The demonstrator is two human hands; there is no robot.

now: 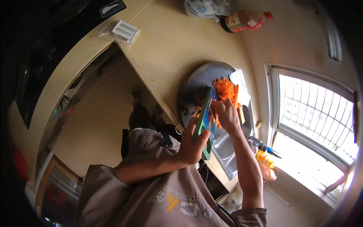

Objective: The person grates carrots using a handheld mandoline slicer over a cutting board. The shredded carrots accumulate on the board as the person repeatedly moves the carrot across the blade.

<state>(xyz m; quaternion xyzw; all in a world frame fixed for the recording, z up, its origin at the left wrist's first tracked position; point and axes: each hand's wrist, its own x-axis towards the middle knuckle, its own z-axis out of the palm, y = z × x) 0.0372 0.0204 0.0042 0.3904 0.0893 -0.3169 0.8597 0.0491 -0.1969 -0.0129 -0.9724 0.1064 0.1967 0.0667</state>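
Observation:
My left hand (195,143) grips the handle end of a green-framed hand grater (204,116), which slants over a round dark chopping board (195,78). Pressed to the grater's face, my right hand (227,117) has its fingers closed around a short piece of carrot (216,105), mostly covered by the fingers. Beyond the right hand lies a heap of shredded carrot (224,87) on the board. At the heap's right side rests a longer carrot piece (236,95). Loose shreds (198,109) lie left of the grater.
A steel sink (227,153) adjoins the board. At the back of the countertop (175,39) stand a red-capped sauce bottle (244,21) and a blue-and-white ceramic vessel (200,8). A black cooktop (37,65) is left. A barred window (317,110) is right, near a yellow bottle (264,159).

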